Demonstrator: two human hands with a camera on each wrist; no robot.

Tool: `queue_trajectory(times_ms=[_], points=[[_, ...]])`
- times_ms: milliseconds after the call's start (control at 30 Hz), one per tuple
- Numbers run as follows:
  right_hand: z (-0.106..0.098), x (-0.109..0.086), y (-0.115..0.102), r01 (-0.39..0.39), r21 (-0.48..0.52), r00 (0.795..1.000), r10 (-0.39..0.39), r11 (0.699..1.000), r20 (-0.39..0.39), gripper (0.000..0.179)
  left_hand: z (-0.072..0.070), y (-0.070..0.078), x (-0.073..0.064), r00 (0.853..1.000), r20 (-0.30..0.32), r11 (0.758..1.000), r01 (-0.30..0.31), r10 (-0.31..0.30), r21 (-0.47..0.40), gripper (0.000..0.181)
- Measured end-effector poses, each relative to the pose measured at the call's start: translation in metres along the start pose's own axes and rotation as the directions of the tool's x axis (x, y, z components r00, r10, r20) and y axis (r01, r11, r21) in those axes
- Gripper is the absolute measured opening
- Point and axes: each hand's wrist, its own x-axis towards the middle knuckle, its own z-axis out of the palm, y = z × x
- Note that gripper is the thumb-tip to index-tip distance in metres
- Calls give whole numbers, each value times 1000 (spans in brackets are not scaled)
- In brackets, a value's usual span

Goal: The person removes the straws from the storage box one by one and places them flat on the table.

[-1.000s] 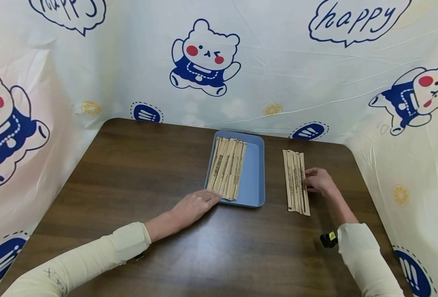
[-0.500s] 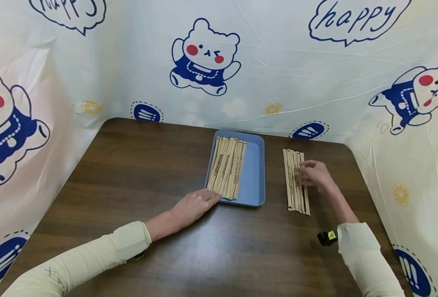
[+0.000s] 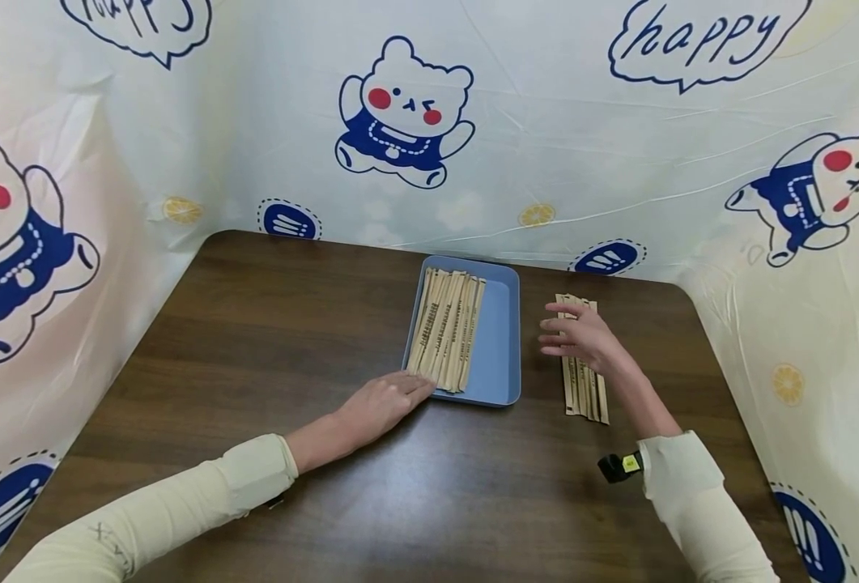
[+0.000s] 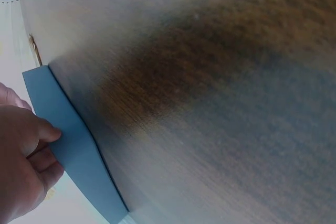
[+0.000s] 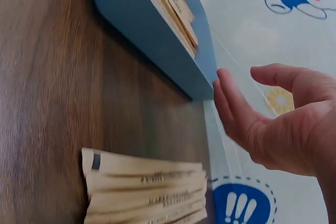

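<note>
A shallow blue tray [image 3: 495, 340] lies on the table, its left part filled by a row of slim, printed sticks in brown paper wrappers [image 3: 445, 332]. At its near left corner my left hand [image 3: 378, 409] grips the rim, and the left wrist view has the thumb against the tray's outer wall [image 4: 79, 140]. To the right of the tray lies a second row of paper-wrapped sticks [image 3: 582, 397], side by side on the wood. Over the upper part of this row is my right hand [image 3: 582, 336], fingers extended toward the tray, holding nothing; it partly hides the row in the head view.
The brown wooden table [image 3: 269, 324] extends left and in front of the tray. Behind it and along both sides hangs a pale printed curtain [image 3: 546, 146], close to the table's edges. A small black camera [image 3: 618, 466] is worn on the right wrist.
My right hand has moved left from the right edge of the loose row to over it, with fingers spreading. The left hand, the tray and both rows of sticks stay where they were.
</note>
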Motion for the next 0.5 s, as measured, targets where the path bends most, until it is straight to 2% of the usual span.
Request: queue_trajectory(times_ms=[500], points=[[45, 16, -9, 9, 48, 998, -12, 999, 68, 63, 0, 1, 0, 1000, 3, 1000, 12, -12, -12, 39]])
